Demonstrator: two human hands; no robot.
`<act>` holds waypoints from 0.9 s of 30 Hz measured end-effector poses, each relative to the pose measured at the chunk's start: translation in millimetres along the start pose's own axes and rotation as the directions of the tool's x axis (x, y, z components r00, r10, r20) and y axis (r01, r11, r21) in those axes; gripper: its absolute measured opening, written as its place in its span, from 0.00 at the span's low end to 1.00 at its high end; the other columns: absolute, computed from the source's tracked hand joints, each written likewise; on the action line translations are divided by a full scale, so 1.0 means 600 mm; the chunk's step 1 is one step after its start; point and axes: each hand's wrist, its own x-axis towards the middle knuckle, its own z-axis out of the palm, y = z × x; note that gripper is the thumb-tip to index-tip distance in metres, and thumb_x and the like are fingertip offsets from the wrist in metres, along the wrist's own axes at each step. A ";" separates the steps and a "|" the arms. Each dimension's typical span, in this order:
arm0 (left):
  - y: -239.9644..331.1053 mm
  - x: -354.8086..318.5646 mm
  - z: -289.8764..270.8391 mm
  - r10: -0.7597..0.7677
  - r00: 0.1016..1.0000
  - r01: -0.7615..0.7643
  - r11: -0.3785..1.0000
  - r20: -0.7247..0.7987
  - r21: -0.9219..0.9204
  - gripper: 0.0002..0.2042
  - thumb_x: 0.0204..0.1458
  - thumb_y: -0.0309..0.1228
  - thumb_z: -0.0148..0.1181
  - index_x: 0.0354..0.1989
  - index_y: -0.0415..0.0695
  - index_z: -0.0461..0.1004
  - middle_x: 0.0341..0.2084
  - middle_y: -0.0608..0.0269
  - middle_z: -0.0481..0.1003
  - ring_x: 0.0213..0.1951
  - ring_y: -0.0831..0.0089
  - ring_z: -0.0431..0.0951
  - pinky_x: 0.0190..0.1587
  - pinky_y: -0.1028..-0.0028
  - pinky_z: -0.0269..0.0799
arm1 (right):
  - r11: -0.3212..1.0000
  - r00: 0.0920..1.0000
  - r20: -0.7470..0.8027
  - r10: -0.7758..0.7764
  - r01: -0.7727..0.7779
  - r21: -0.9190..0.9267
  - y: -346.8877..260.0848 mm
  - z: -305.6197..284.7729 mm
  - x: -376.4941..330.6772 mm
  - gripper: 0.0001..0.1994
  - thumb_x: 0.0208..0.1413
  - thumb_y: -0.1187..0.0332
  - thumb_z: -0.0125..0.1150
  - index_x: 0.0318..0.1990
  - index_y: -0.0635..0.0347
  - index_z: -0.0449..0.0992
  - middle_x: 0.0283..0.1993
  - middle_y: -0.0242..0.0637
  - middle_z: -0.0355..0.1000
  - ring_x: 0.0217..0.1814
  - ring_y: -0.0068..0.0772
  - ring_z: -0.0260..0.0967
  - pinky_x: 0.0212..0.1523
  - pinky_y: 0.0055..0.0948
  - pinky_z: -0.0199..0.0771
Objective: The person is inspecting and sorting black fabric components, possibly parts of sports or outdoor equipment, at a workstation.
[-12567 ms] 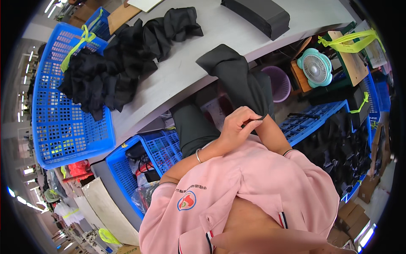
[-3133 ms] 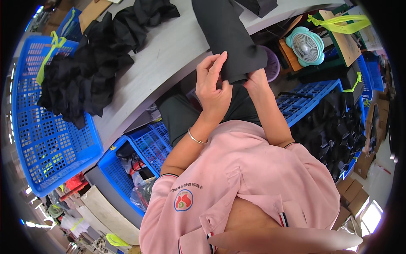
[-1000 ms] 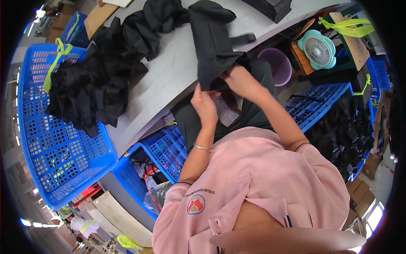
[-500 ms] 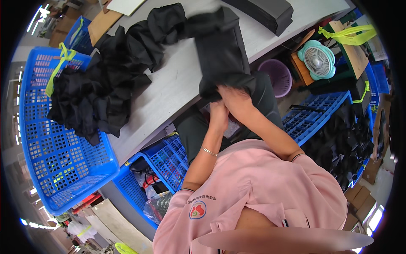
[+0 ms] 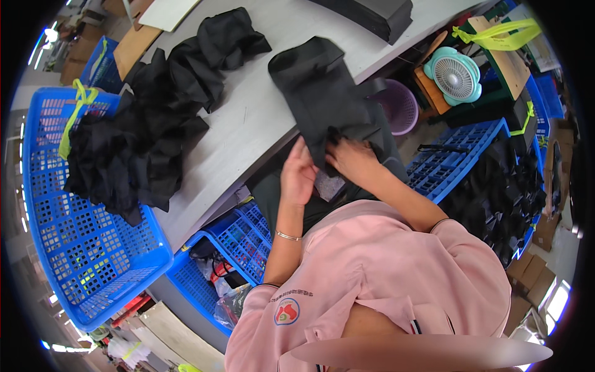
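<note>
A black cloth piece [image 5: 322, 93], folded into a long flat shape, reaches from over the table's near edge to above my lap. My right hand [image 5: 356, 162] is closed on its near end, fingers partly hidden by the fabric. Just left of that end, my left hand [image 5: 297, 177] is open, its fingers stretched out and fingertips close to the cloth's edge. Whether they touch it I cannot tell. More black cloth [image 5: 142, 130] lies crumpled in a heap across the table's left part and over the rim of a blue plastic basket [image 5: 93, 291].
On the grey-white table [image 5: 248, 130] a stack of black folded material [image 5: 378, 15] lies at the far edge. Right of my legs are a purple basket [image 5: 400, 108], a teal fan [image 5: 455, 77] and a blue crate [image 5: 458, 158] beside black scraps. Another blue basket [image 5: 245, 239] sits below the table.
My left hand has come away from the cloth to the left and opened. The cloth's far end has swung nearer and separated from the crumpled heap. My right hand stays at the near end.
</note>
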 end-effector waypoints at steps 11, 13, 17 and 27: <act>0.016 -0.013 0.068 0.138 0.976 -0.038 0.873 -0.171 0.486 0.24 0.66 0.43 0.56 0.61 0.37 0.68 0.57 0.58 0.73 0.57 0.68 0.74 0.59 0.68 0.71 | 0.930 0.604 -0.785 0.135 0.195 0.310 0.009 -0.121 -0.104 0.12 0.57 0.71 0.67 0.46 0.67 0.79 0.44 0.46 0.80 0.45 0.45 0.79 0.46 0.31 0.79; 0.013 -0.027 0.070 0.042 0.998 -0.014 0.887 -0.050 0.462 0.28 0.67 0.47 0.52 0.64 0.35 0.66 0.62 0.56 0.70 0.61 0.66 0.71 0.63 0.68 0.67 | 0.942 0.667 -0.711 0.224 0.038 0.333 0.039 -0.132 -0.094 0.13 0.58 0.67 0.66 0.45 0.68 0.79 0.42 0.46 0.80 0.44 0.42 0.79 0.44 0.31 0.77; 0.004 -0.037 0.079 -0.030 0.999 0.037 0.921 -0.023 0.387 0.29 0.69 0.46 0.48 0.66 0.31 0.63 0.62 0.52 0.69 0.62 0.62 0.71 0.64 0.65 0.67 | -0.116 0.989 0.043 0.140 -0.027 0.993 0.078 -0.115 -0.101 0.13 0.60 0.66 0.67 0.46 0.66 0.81 0.42 0.35 0.81 0.42 0.26 0.78 0.46 0.26 0.76; -0.064 -0.004 0.104 -0.184 0.982 0.179 0.872 -0.034 0.455 0.21 0.70 0.41 0.46 0.64 0.41 0.67 0.61 0.56 0.71 0.59 0.63 0.73 0.57 0.69 0.74 | -0.280 0.830 0.100 0.549 0.070 0.957 0.173 -0.090 -0.211 0.22 0.52 0.63 0.74 0.50 0.69 0.77 0.45 0.35 0.78 0.44 0.24 0.74 0.47 0.28 0.77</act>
